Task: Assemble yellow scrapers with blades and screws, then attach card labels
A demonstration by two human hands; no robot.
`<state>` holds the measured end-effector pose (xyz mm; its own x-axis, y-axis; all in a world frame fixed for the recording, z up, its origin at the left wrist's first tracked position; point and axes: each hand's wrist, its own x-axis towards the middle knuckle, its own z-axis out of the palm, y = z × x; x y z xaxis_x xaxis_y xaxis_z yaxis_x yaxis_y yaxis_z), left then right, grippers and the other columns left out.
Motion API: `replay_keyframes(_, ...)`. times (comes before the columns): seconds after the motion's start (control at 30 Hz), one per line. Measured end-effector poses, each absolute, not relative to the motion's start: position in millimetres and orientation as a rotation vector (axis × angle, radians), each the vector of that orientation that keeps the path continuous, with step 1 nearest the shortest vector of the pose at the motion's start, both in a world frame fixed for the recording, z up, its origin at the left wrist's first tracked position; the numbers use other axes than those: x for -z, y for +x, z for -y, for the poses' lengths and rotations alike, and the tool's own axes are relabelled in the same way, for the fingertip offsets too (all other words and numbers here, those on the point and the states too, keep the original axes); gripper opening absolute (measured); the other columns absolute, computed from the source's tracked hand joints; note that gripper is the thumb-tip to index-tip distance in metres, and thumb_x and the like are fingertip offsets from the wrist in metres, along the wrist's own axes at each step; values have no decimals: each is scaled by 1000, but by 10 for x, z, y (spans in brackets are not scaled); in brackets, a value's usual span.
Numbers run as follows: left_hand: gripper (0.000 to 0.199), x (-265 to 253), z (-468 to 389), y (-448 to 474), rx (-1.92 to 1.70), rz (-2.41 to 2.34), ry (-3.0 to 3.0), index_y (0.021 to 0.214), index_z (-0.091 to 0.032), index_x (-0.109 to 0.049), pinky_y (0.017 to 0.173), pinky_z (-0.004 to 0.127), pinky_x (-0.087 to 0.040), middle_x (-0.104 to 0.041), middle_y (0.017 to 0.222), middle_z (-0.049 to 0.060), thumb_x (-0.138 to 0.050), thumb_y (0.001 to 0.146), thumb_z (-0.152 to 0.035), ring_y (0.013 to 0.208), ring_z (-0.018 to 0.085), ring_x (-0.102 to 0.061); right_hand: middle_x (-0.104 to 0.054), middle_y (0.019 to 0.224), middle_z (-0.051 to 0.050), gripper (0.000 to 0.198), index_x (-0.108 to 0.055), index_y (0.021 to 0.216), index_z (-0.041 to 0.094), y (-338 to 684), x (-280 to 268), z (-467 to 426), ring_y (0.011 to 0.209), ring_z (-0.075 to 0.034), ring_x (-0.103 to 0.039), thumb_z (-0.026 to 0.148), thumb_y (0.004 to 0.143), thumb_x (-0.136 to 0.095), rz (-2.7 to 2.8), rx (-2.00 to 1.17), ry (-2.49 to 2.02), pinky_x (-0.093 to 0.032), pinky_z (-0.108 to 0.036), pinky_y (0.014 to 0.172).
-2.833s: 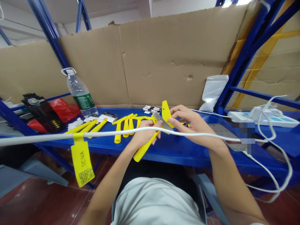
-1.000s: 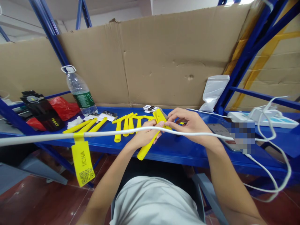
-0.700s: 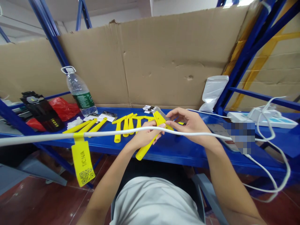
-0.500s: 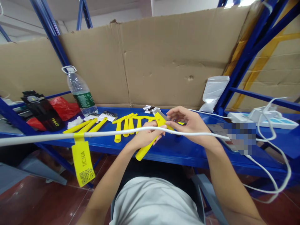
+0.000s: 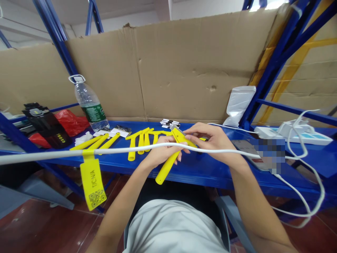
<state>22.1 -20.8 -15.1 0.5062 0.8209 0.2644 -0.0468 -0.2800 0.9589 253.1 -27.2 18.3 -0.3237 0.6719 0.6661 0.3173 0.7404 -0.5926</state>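
My left hand (image 5: pixel 162 153) is closed around a yellow scraper (image 5: pixel 167 168) just below its wide head, over the table's front edge. The scraper's round handle slants down toward me, and a strip of grey metal blade shows along the top of the head. My right hand (image 5: pixel 210 138) pinches the right part of the head with thumb and fingers; the fingertips are partly hidden. Beyond my hands lie several yellow T-shaped scraper pieces (image 5: pixel 132 149), and farther left several plain yellow handles (image 5: pixel 110 143). A small pile of black-and-white packets (image 5: pixel 170 123) sits behind the scraper.
A white cable (image 5: pixel 126 149) with a yellow tag (image 5: pixel 92 184) crosses close before the camera. On the blue table (image 5: pixel 200 168) stand a large water bottle (image 5: pixel 92 109) and a black bottle (image 5: pixel 47 128) at left. A phone (image 5: pixel 250 153) and power strip (image 5: pixel 313 137) lie right.
The scraper has turned slightly in my hands, its handle end shifting a little right and down. Less of the metal blade shows. My right fingers have closed in nearer to the head.
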Motion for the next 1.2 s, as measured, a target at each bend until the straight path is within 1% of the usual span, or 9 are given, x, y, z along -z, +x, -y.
replay_keyframes(0.17,44,162,199,227,-991,-668,1607,97,-13,-80,54,26,-61,-75,68,4,-91,93,-56,55,15,-68,-84,102,-6,21,-89,108,26,2531,-186,280,88,-23,-73,46,104,-82,1928,-457,-761,-56,-36,77)
replay_keyframes(0.3,45,202,172,217,-1010,-698,1578,97,-14,-77,55,27,-63,-77,71,5,-90,95,-57,56,16,-71,-84,102,-6,22,-89,108,25,2534,-181,276,90,-23,-75,46,104,-81,1926,-446,-764,-57,-37,79)
replay_keyframes(0.43,47,206,165,210,-1017,-710,1581,102,-13,-78,54,26,-62,-79,75,6,-88,96,-59,56,16,-72,-85,106,-7,25,-89,109,26,2536,-178,270,93,-25,-76,49,105,-80,1930,-431,-761,-59,-38,81)
replay_keyframes(0.57,47,187,178,215,-1028,-708,1580,103,-14,-79,53,25,-60,-79,74,6,-89,95,-59,55,15,-70,-85,105,-6,23,-89,109,27,2538,-172,264,93,-24,-77,48,104,-81,1924,-439,-750,-59,-38,82)
replay_keyframes(0.73,49,180,182,214,-1031,-722,1577,100,-14,-78,52,25,-59,-79,74,6,-89,94,-61,54,15,-69,-85,104,-7,24,-89,109,27,2538,-179,271,91,-24,-76,49,104,-81,1927,-445,-763,-58,-38,80)
replay_keyframes(0.97,51,159,193,230,-1044,-720,1550,102,-13,-79,51,24,-59,-80,78,7,-91,92,-61,53,14,-68,-84,102,-6,24,-89,109,26,2538,-192,284,90,-23,-74,49,104,-81,1924,-459,-766,-58,-38,79)
replay_keyframes(1.1,52,138,204,245,-1071,-729,1522,98,-13,-78,50,25,-59,-82,82,9,-93,89,-62,54,13,-67,-84,104,-6,25,-89,109,27,2539,-193,286,92,-24,-76,50,104,-81,1925,-455,-765,-59,-39,81)
replay_keyframes(1.2,52,135,206,243,-1070,-737,1521,94,-14,-77,50,25,-58,-80,78,8,-92,89,-63,52,13,-66,-84,105,-7,27,-89,109,27,2540,-194,284,92,-25,-76,53,104,-81,1924,-450,-765,-60,-39,82)
